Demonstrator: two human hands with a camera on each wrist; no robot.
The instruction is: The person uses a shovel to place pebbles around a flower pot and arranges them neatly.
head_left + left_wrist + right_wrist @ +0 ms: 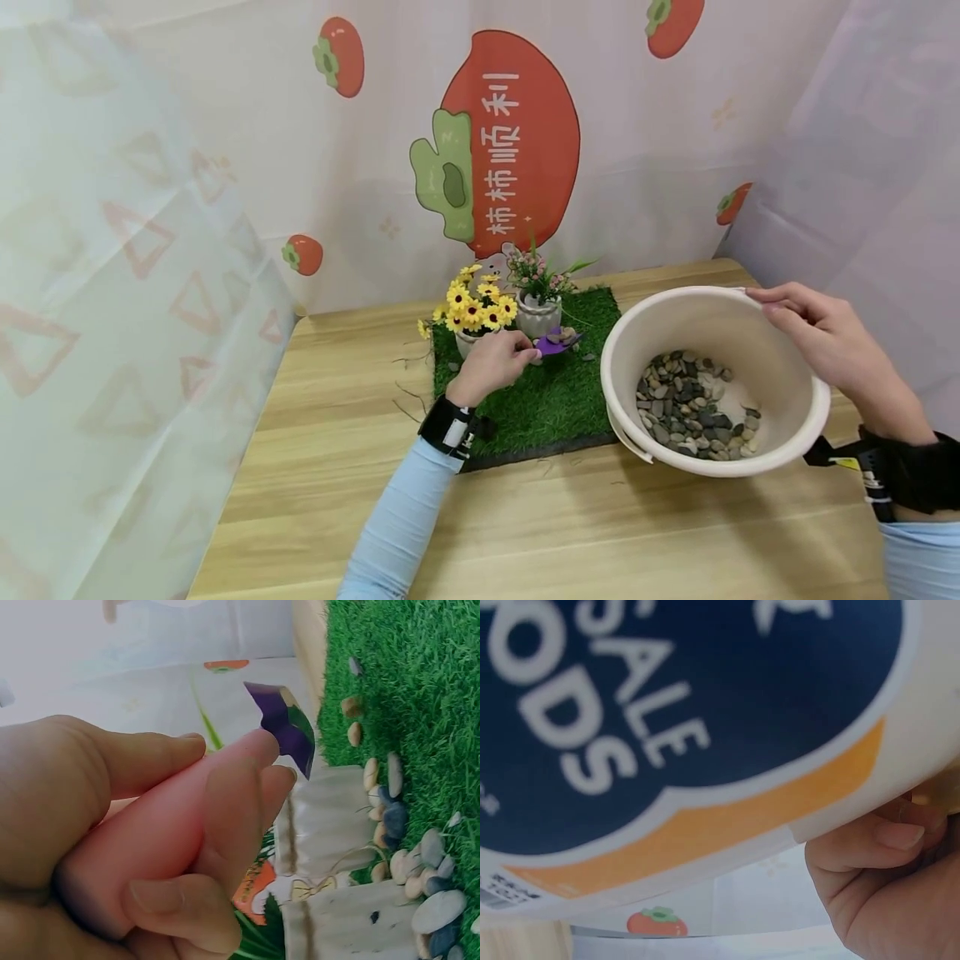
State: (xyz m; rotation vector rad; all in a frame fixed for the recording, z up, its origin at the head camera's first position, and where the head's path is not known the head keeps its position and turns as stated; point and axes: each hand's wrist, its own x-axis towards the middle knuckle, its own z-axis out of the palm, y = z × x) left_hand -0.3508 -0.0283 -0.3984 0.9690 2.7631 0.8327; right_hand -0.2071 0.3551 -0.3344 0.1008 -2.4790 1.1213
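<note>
In the head view my left hand (491, 367) grips a small purple shovel (551, 345) over the grass mat, with a few pebbles (561, 335) on its blade. The left wrist view shows the fingers curled round its handle and the purple blade (289, 724) beyond the fingertips. My right hand (832, 342) holds the far right rim of a cream bucket (618, 333), which is tilted so its inside shows. Grey, tan and white pebbles (682, 408) cover part of the bucket's bottom. In the right wrist view a dark blue label (742, 712) fills the bucket's side.
A green artificial grass mat (540, 417) lies on the wooden table (322, 433). At its back stand a pot of yellow flowers (476, 308) and a grey pot (538, 317) with pink flowers. Pebbles (431, 885) line the pots' bases. A patterned curtain (382, 167) hangs behind.
</note>
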